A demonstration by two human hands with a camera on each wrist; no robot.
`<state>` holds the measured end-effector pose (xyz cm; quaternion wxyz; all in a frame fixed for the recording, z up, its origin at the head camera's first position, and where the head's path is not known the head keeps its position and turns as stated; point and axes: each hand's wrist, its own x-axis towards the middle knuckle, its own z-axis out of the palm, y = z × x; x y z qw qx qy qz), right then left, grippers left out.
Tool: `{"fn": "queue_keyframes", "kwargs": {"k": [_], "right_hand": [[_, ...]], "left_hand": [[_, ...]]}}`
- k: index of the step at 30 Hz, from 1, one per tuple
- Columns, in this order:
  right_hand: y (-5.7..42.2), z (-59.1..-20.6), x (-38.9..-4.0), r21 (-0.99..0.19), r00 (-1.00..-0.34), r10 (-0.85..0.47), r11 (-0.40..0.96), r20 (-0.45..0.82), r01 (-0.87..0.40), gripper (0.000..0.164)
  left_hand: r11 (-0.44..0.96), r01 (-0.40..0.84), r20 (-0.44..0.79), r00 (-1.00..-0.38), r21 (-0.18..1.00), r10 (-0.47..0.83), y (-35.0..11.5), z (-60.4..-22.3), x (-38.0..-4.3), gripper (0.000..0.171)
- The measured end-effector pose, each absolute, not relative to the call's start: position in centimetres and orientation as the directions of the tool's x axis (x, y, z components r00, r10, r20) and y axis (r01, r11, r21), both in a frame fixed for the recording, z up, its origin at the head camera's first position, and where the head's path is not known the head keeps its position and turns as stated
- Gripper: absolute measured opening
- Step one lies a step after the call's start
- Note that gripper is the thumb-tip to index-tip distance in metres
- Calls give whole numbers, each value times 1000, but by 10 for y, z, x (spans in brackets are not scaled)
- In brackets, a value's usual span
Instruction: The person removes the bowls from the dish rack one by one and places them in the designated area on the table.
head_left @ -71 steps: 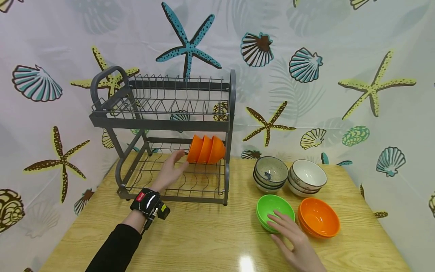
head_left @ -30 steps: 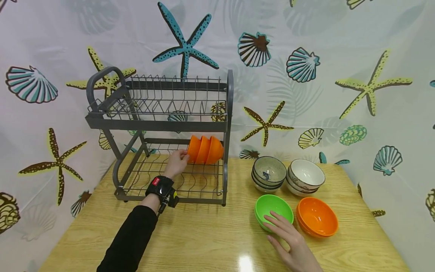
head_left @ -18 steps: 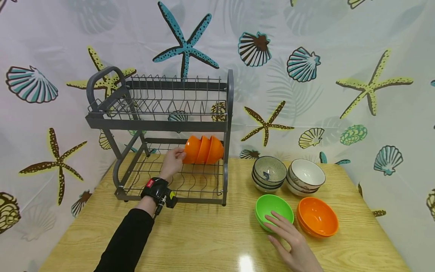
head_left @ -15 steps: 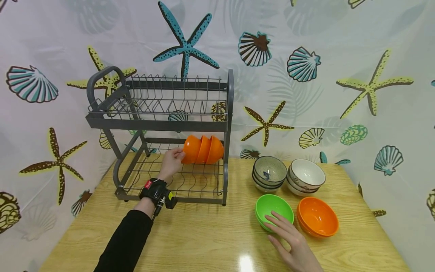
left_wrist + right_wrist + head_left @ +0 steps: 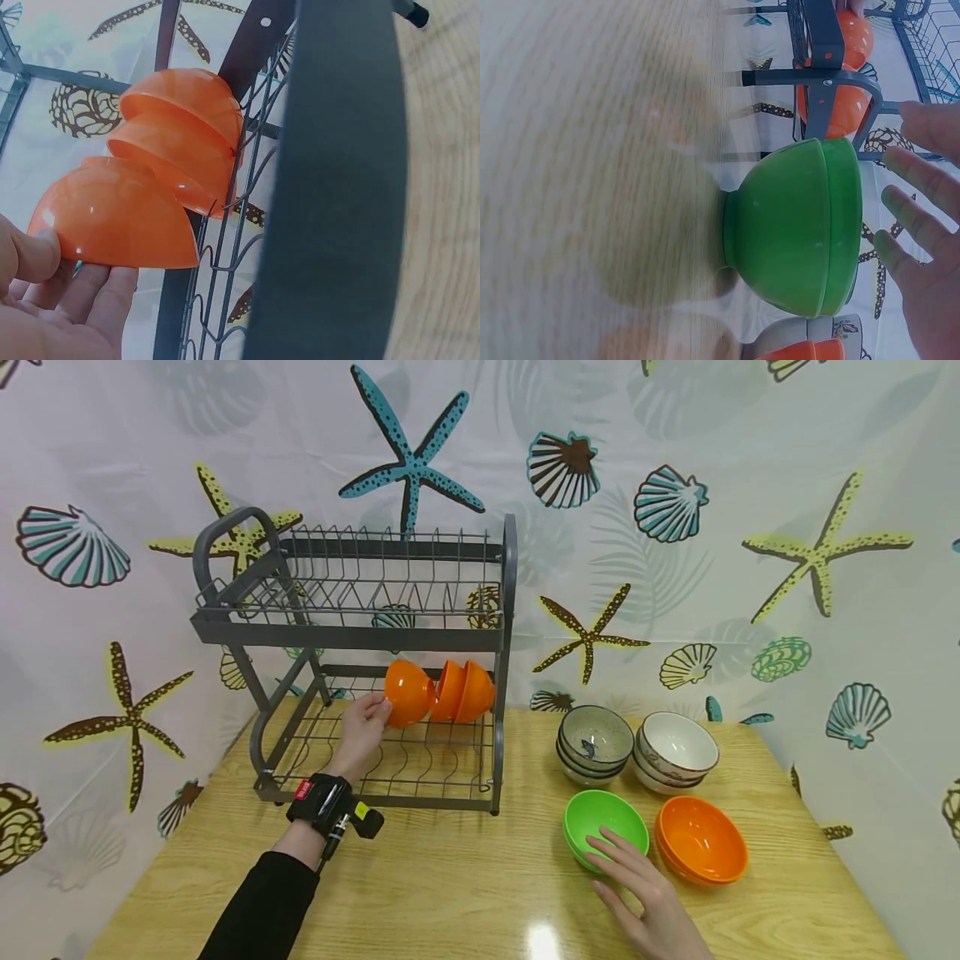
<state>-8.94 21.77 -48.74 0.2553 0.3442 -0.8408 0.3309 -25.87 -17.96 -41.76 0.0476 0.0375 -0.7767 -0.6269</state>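
Observation:
My left hand (image 5: pixel 362 735) pinches an orange bowl (image 5: pixel 407 693) by its rim on the lower tier of a dark grey dish rack (image 5: pixel 360 637). In the left wrist view the thumb lies on the outside of that bowl (image 5: pixel 120 217), other fingers at its rim. Two more orange bowls (image 5: pixel 476 693) stand on edge, nested, just to its right. My right hand (image 5: pixel 648 893) hovers with loosely spread fingers by a stack of green bowls (image 5: pixel 596 814). The right wrist view shows its fingertips (image 5: pixel 900 196) apart from the green bowls' rim.
Stacked orange bowls (image 5: pixel 702 839) sit right of the green ones. Behind them stand stacks of grey-green bowls (image 5: pixel 597 735) and white bowls (image 5: pixel 682 743). The rack's upper wire tier (image 5: pixel 375 585) overhangs the left hand. A patterned curtain (image 5: pixel 712 443) hangs behind the wooden table (image 5: pixel 450 877).
My left hand reached the leftmost orange bowl, took its rim and drew it left, away from the other two, tilting it. The right hand has stayed by the green bowls.

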Motion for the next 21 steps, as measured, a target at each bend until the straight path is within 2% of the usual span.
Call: {"fn": "queue_keyframes", "kwargs": {"k": [7, 14, 21], "right_hand": [[217, -486, -89, -376, -630, -411, 546, 659, -749, 57], [217, -485, -90, -381, -625, -408, 534, 666, -755, 54], [218, -483, -93, -350, -585, -401, 521, 705, -779, 50]], "left_hand": [[259, 33, 74, -986, 965, -151, -180, -418, -245, 36], [370, 130, 201, -966, 920, -161, -177, -415, -231, 28], [471, 226, 328, -934, 853, -145, -170, -411, -211, 23]]}}
